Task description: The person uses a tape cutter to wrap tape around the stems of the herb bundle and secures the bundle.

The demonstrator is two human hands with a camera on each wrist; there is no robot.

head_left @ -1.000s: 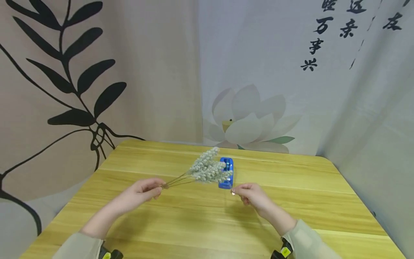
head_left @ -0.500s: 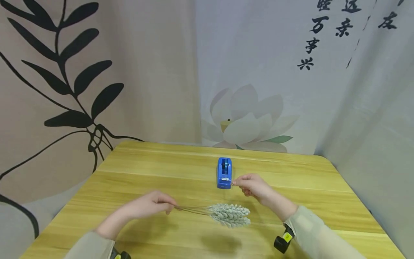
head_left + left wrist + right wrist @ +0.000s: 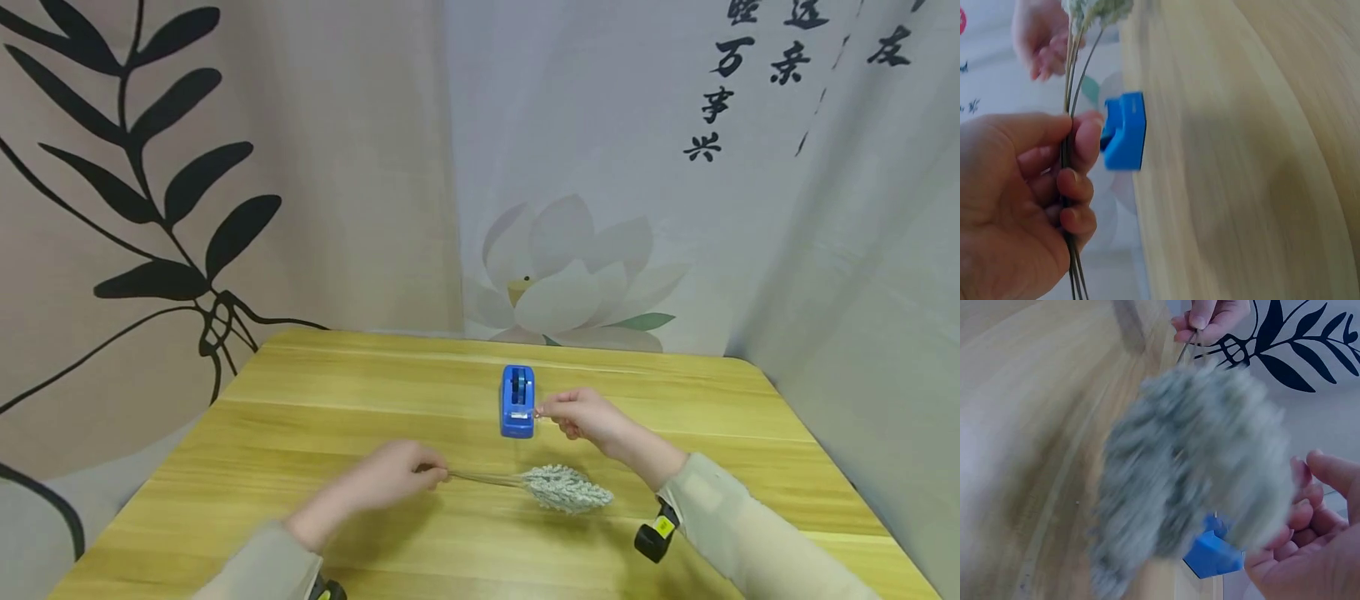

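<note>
1. Dried flower bunch (image 3: 566,488), lower right of centre in the head view, held above the tabletop (image 3: 337,375), its pale heads pointing rightward.
2. Left hand (image 3: 401,473), lower centre, its fingers curled round the thin brown stems (image 3: 483,478).
3. Right hand (image 3: 588,421), right of centre, its fingers pinching a small clear piece (image 3: 538,412), too small to make out well.
4. Blue tape dispenser (image 3: 517,427), near the frame's middle, just left of those fingers.
5. Printed cloth (image 3: 360,208), across the upper frame, beyond the far edge.
</note>
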